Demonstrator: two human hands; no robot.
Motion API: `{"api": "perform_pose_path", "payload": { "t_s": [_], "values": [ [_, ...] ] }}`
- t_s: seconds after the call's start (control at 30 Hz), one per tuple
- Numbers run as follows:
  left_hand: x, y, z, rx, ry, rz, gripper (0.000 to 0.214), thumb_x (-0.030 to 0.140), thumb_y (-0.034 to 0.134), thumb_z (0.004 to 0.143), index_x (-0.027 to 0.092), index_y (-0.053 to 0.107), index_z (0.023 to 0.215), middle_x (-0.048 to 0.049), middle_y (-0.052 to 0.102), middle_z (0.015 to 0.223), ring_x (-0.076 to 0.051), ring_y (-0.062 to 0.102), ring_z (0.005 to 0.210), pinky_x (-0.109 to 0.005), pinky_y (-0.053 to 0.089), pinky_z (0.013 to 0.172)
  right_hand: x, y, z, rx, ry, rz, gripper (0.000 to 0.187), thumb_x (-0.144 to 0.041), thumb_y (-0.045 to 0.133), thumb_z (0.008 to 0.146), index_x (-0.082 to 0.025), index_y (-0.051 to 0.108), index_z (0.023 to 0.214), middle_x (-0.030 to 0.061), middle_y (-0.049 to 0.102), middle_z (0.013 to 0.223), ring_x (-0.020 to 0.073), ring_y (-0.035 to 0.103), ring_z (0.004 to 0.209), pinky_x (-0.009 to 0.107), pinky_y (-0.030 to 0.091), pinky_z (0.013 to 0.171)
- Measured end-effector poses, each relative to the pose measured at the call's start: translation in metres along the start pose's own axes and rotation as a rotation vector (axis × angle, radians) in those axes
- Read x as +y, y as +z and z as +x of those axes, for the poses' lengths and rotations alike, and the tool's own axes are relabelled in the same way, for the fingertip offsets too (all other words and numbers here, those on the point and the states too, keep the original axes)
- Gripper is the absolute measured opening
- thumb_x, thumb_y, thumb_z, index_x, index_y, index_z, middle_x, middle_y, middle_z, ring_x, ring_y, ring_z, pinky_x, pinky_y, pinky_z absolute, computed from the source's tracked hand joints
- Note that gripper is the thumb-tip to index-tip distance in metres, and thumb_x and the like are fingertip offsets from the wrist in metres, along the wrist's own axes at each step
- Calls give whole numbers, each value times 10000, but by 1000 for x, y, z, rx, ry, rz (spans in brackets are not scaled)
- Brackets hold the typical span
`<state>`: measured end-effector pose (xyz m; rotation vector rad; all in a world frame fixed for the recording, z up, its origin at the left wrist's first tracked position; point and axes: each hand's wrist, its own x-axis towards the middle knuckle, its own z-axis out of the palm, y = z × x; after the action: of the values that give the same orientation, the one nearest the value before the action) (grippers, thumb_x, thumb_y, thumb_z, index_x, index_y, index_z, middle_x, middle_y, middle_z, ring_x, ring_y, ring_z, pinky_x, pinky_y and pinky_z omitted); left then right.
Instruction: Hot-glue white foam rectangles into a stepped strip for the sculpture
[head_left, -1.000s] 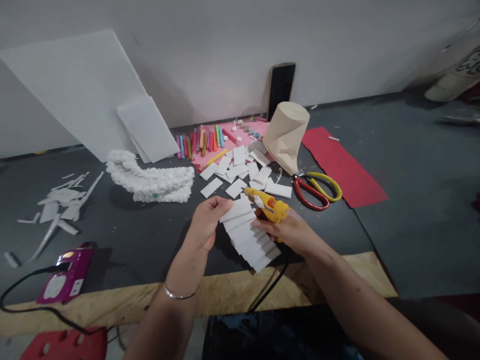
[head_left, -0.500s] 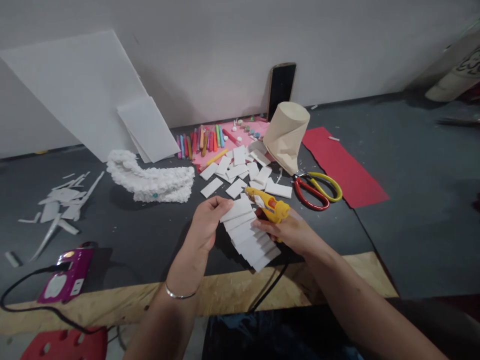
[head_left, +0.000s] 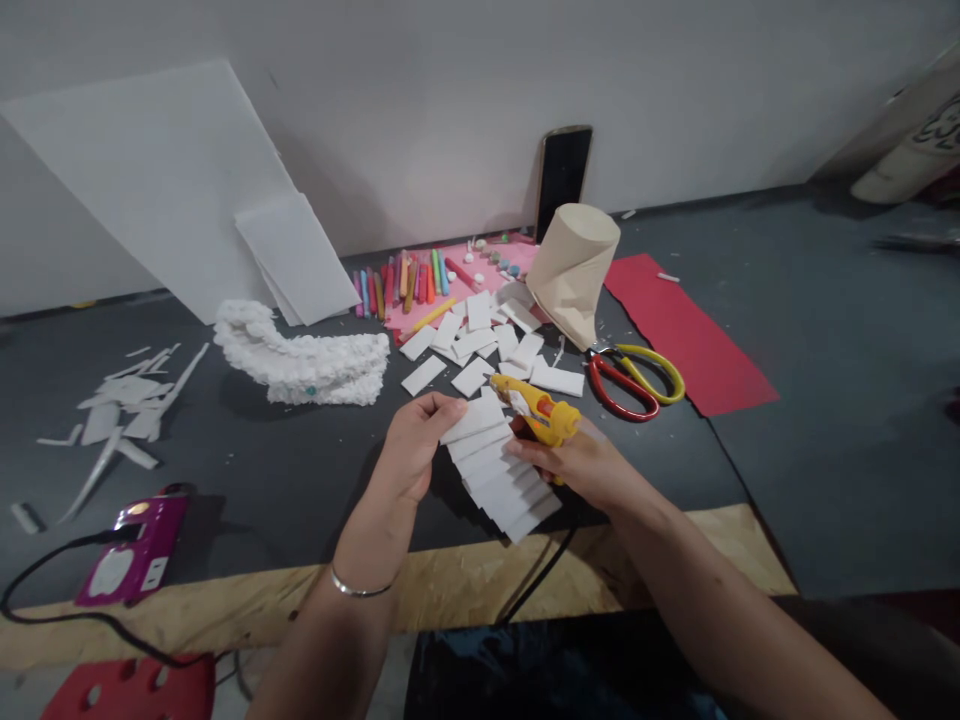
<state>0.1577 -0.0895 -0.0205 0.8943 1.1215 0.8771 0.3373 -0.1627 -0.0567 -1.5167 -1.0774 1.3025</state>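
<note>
My left hand [head_left: 420,435] pinches the upper left end of a strip of overlapping white foam pieces [head_left: 501,470]. A yellow hot glue gun [head_left: 544,412] is in my right hand [head_left: 581,460], its nozzle pointing left just above the strip's top piece. My right thumb lies against the strip's right side; the other right fingers are partly hidden. Several loose white rectangles [head_left: 474,342] are scattered just beyond the strip. Scissors [head_left: 626,385] with one red and one yellow handle lie to the right, their blades hidden by a beige paper-wrapped cone [head_left: 576,265].
A fluffy white curved piece [head_left: 315,362] lies left of the strip, with white scraps [head_left: 131,395] farther left. Crayons [head_left: 409,280] rest on pink paper. A phone [head_left: 562,180] leans on the wall. Red paper [head_left: 686,335] lies right; a purple power box [head_left: 135,550] sits front left.
</note>
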Motion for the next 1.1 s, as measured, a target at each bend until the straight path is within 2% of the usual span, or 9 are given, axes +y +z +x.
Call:
{"api": "perform_pose_path", "payload": {
  "t_s": [0.1,0.3,0.4,0.53,0.63,0.83,1.0,1.1],
  "values": [
    [-1,0,1,-3,12,-6,362,389,900,489,143,658,599,28,605,581,-93,493,589,-231,384,608,-2,0,0,6,23,13,283,-449,790,708,-229,668,837,-29,582,614,108,457,447,252,375,399],
    [-3,-1,2,-61,9,-97,482,487,850,620,143,721,932,-49,722,822,-186,637,801,-304,463,769,-14,0,-3,24,73,33,252,-414,753,724,-226,627,833,-50,529,528,111,453,422,251,369,395],
    [-6,-2,2,-116,3,-94,500,526,807,678,126,720,964,-92,744,883,-256,661,922,-366,467,857,-18,0,-4,35,48,68,255,-408,742,729,-222,601,832,-55,523,521,111,461,424,253,381,401],
    [-11,-2,3,-234,-6,-93,468,491,777,740,112,724,1009,-125,759,950,-292,669,990,-413,468,915,-17,2,-2,62,19,122,282,-413,751,715,-225,574,827,-64,511,533,106,455,415,258,390,396],
    [-11,-1,3,-238,-30,-103,450,429,822,701,119,727,1012,-120,766,953,-283,685,969,-407,493,900,-14,4,-1,65,9,124,276,-420,751,724,-229,575,820,-63,509,535,107,453,412,261,392,394],
    [-8,1,2,-171,-63,-90,446,400,871,612,107,734,919,-102,767,849,-258,705,836,-379,531,799,-10,2,-1,27,-10,154,286,-459,729,767,-219,601,857,-53,537,571,100,468,423,242,373,385],
    [-10,-2,6,-145,-66,-99,440,391,868,610,107,712,909,-91,760,836,-230,693,792,-353,529,757,-7,-1,1,104,-47,230,346,-502,730,779,-215,596,918,-33,600,756,62,465,443,214,372,375],
    [-10,-3,7,-124,-104,-98,441,399,862,615,128,680,911,-83,750,852,-205,678,759,-326,527,700,-8,-4,1,175,-63,270,378,-536,725,781,-194,621,903,14,644,802,121,574,588,207,405,396]
  ]
}}
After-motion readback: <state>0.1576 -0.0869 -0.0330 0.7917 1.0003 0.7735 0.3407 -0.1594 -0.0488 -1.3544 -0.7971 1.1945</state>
